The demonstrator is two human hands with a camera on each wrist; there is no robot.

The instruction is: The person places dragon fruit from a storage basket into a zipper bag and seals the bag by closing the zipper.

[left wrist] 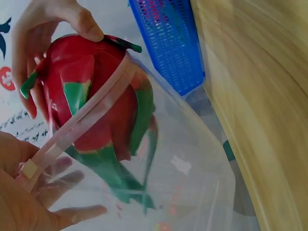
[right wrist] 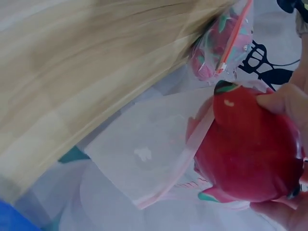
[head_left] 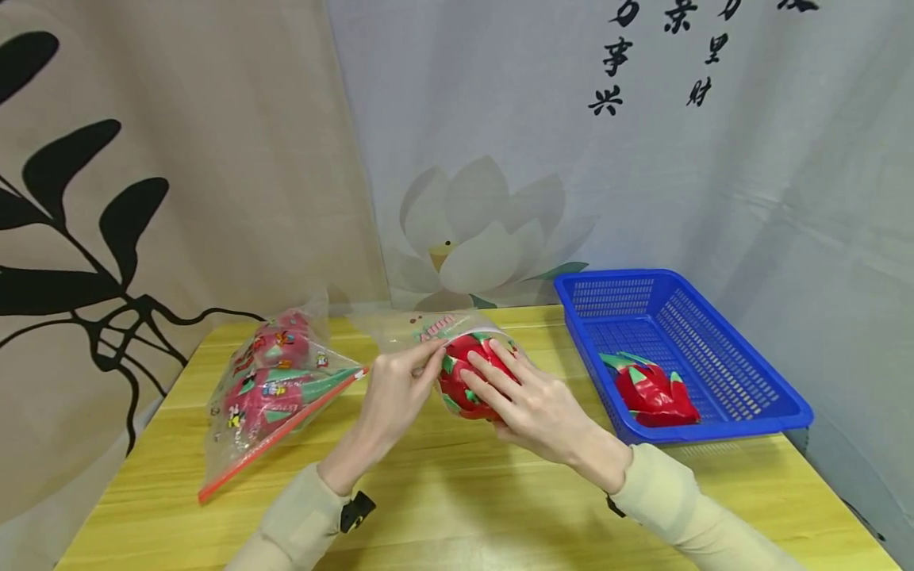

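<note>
A red dragon fruit (left wrist: 77, 62) with green-tipped scales sits partway inside the mouth of a clear zip bag (left wrist: 192, 168). My right hand (head_left: 531, 396) grips the fruit from its outer end, fingers spread over the skin. At the bag's opening, my left hand (head_left: 403, 385) pinches the rim by the pale slider (left wrist: 28, 169), its other fingers behind the plastic. In the right wrist view, the fruit (right wrist: 250, 144) bulges out of the bag's edge, with its leafy end inside.
To the left lies a printed zip bag (head_left: 278, 388) with an orange-red strip, dragon fruits inside. A blue basket (head_left: 721, 341) stands at the right, holding one dragon fruit (head_left: 653, 392). Behind the wooden table (head_left: 457, 507) hangs a printed curtain (head_left: 464, 119).
</note>
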